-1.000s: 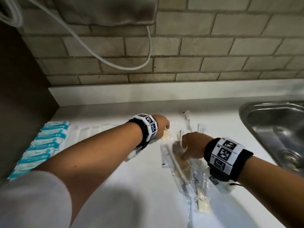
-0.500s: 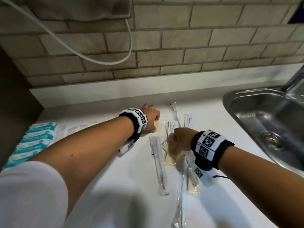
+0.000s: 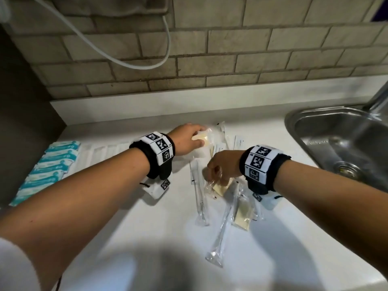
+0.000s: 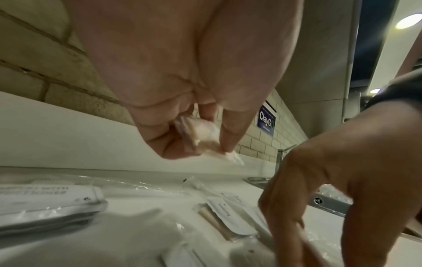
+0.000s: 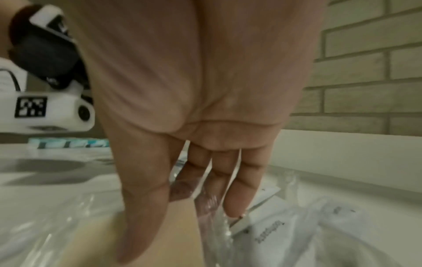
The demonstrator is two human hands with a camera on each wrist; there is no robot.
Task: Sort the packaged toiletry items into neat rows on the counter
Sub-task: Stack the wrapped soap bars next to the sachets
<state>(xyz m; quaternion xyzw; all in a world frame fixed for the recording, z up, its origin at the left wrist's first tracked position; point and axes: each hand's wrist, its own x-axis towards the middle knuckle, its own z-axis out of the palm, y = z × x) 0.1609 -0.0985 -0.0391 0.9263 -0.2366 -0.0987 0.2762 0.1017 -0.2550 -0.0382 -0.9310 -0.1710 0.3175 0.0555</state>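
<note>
My left hand [image 3: 196,133] is at the back of the counter [image 3: 147,238] and pinches a small cream packet [image 3: 202,140]. In the left wrist view the cream packet [image 4: 205,133] sits between thumb and fingers, off the counter. My right hand [image 3: 213,175] reaches into a loose pile of clear-wrapped packets [image 3: 222,217] and pinches the clear wrapper of a cream packet [image 3: 220,186]. The right wrist view shows the thumb lying on that cream packet [image 5: 178,234] and the fingers curled on the clear wrapper [image 5: 212,207]. Teal packets [image 3: 52,164] and white packets [image 3: 100,152] lie in rows at the left.
A steel sink [image 3: 336,143] with a tap [image 3: 380,97] is set into the counter at the right. A brick wall [image 3: 231,49] with a hanging white cable [image 3: 130,64] stands behind. A dark panel [image 3: 21,122] closes the left side.
The left hand has closed on the cream packet and raised it a little. The right hand stays on the pile, gripping a wrapper. The head view has shifted right, showing more sink.
</note>
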